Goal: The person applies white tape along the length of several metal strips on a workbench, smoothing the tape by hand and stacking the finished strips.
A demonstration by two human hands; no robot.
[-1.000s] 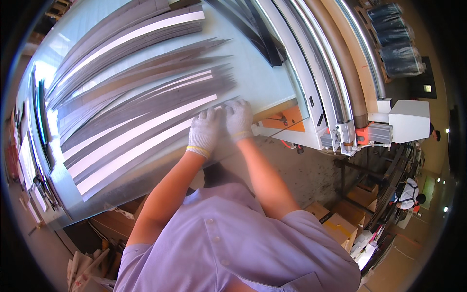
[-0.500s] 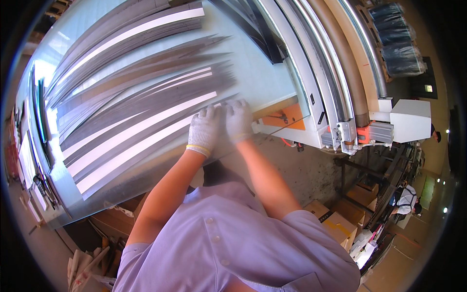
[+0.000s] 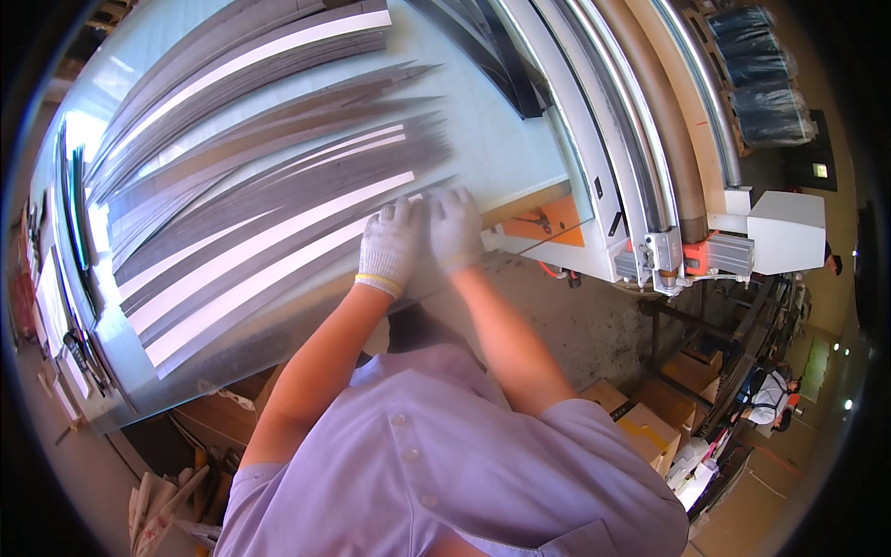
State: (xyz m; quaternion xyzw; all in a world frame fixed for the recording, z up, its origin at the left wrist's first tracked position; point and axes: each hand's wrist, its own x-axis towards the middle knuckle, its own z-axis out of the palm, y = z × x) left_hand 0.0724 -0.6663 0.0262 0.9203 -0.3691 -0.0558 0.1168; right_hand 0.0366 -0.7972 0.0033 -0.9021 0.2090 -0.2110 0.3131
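Note:
Many long, thin, shiny metal strips [image 3: 260, 232] lie fanned out side by side on a pale work table [image 3: 492, 139]. My left hand [image 3: 391, 245], in a white knit glove, rests flat on the near ends of the strips by the table's front edge. My right hand [image 3: 455, 227], also gloved, lies right beside it, fingers pressed down on the same strip ends. Whether either hand grips a strip or only presses on it is hidden by the gloves.
A white machine [image 3: 640, 186] with long rails and orange parts [image 3: 548, 227] borders the table on the right. Cardboard boxes [image 3: 640, 427] stand on the floor below. Another person [image 3: 770, 395] sits at the far lower right. More strips [image 3: 70, 213] lie along the table's left edge.

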